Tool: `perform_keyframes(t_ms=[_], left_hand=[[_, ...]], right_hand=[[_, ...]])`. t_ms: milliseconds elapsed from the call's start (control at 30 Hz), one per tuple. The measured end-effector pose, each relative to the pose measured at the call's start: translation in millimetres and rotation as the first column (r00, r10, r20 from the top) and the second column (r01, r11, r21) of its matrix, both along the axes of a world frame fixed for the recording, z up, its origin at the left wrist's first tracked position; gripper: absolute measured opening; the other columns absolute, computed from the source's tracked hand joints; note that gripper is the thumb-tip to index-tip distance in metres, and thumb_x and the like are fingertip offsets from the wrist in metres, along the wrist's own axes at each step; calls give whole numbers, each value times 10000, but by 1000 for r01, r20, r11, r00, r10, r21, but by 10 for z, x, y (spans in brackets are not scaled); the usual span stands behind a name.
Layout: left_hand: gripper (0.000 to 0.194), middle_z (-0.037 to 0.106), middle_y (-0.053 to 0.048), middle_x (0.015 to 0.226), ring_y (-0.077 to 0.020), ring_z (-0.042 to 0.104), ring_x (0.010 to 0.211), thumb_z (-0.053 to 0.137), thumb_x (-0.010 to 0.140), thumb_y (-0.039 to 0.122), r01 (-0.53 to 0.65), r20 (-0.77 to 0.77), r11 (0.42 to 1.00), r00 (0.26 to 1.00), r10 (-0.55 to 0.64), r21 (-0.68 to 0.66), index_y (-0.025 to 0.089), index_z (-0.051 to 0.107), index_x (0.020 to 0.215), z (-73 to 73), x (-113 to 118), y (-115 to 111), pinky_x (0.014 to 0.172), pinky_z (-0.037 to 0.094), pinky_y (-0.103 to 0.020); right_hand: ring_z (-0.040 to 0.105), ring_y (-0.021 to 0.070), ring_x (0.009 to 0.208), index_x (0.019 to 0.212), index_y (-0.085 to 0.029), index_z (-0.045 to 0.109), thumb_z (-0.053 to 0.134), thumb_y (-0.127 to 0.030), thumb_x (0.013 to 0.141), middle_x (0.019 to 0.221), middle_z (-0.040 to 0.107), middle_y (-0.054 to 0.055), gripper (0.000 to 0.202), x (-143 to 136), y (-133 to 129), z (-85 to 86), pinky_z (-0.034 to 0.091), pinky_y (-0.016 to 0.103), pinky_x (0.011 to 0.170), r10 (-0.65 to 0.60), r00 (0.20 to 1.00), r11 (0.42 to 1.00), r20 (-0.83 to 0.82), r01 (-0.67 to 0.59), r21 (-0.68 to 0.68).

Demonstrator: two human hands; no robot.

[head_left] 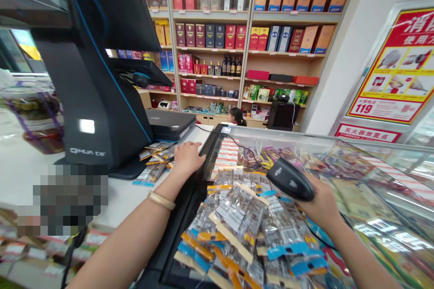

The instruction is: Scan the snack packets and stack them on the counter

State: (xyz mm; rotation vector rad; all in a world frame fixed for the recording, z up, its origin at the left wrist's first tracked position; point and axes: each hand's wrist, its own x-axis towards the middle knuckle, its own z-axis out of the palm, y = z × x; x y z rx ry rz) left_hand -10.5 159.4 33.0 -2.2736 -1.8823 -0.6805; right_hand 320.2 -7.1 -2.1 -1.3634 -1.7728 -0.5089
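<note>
A black handheld barcode scanner is in my right hand, which wraps round its handle above the glass counter. Its head points left, over a heaped pile of small clear snack packets with orange, blue and cream ends and printed barcodes. My left hand, with a woven band on the wrist, is at the white counter edge, beside a smaller group of the same packets. Its thumb and fingers look apart, and I see nothing held in them; the underside is hidden.
A black cash register stands at left, with a flat black box behind it. Jars stand further left. The scanner's cable crosses the glass display case. Shelves of boxed bottles line the back, and a person's head shows below.
</note>
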Motion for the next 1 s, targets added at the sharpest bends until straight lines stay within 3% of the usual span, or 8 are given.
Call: perform_keyframes(t_ms=[67, 133, 500, 667, 833, 900, 933, 1000], left_hand=[[644, 619, -209, 1209, -399, 506, 1152, 641, 684, 483, -146, -156, 987, 979, 134, -68, 153, 605, 1237, 52, -120, 4, 939, 368, -499], [716, 612, -224, 1214, -410, 480, 1170, 668, 640, 526, -194, -243, 972, 957, 158, -133, 142, 591, 1239, 74, -204, 20, 941, 348, -501], [503, 624, -246, 1152, -419, 513, 1126, 720, 605, 487, -211, -268, 967, 949, 168, -141, 156, 689, 983, 74, -211, 35, 888, 382, -467], [650, 638, -257, 1104, -410, 560, 1093, 770, 557, 412, -202, -135, 972, 973, 186, -120, 127, 579, 1109, 74, -224, 41, 866, 421, -439], [412, 701, -136, 961, -309, 655, 924, 691, 655, 331, -72, 240, 991, 966, 97, -109, 188, 587, 1027, 71, -245, 148, 798, 475, -381], [350, 704, -112, 934, -279, 658, 891, 712, 636, 320, 32, 495, 999, 869, -14, -27, 178, 609, 940, 57, -219, 195, 805, 491, -375], [350, 705, -97, 924, -259, 659, 873, 726, 625, 314, 90, 640, 996, 764, -79, 16, 172, 612, 923, 46, -190, 207, 806, 500, -369], [392, 706, -63, 913, -219, 664, 842, 763, 598, 299, 209, 875, 974, 450, -177, 90, 164, 612, 935, 25, -105, 199, 797, 524, -351]], right_hand=[[689, 227, 723, 883, -214, 658, 554, -268, 718, 822, 724, 61, 203, -13, -2, -1, 532, 294, 619, 0, 1000, 1000, 1, 0, -2], [689, 229, 731, 892, -211, 657, 544, -269, 716, 828, 723, 65, 217, -23, -1, -6, 532, 299, 625, -3, 1000, 1000, 2, 3, -4], [677, 221, 684, 903, -215, 668, 548, -255, 696, 780, 714, 54, 242, -80, -17, 23, 518, 289, 586, 0, 999, 1000, -37, -1, -17], [671, 216, 677, 881, -214, 661, 551, -242, 708, 782, 710, 53, 207, -96, -31, 56, 512, 289, 578, 24, 999, 1000, -47, -25, -15], [673, 218, 703, 845, -210, 651, 544, -240, 694, 783, 708, 54, 188, -106, -36, 70, 519, 291, 606, 24, 998, 1000, -58, -25, -15], [677, 221, 717, 849, -211, 653, 552, -254, 703, 801, 716, 58, 183, -110, -39, 74, 521, 290, 611, 24, 998, 1000, -65, -25, -16], [677, 219, 711, 847, -211, 654, 556, -261, 708, 799, 717, 58, 177, -112, -41, 77, 520, 287, 604, 24, 997, 1000, -70, -25, -16], [676, 215, 703, 843, -210, 656, 566, -266, 711, 800, 719, 57, 169, -117, -46, 87, 518, 282, 595, 25, 996, 999, -84, -27, -18]])
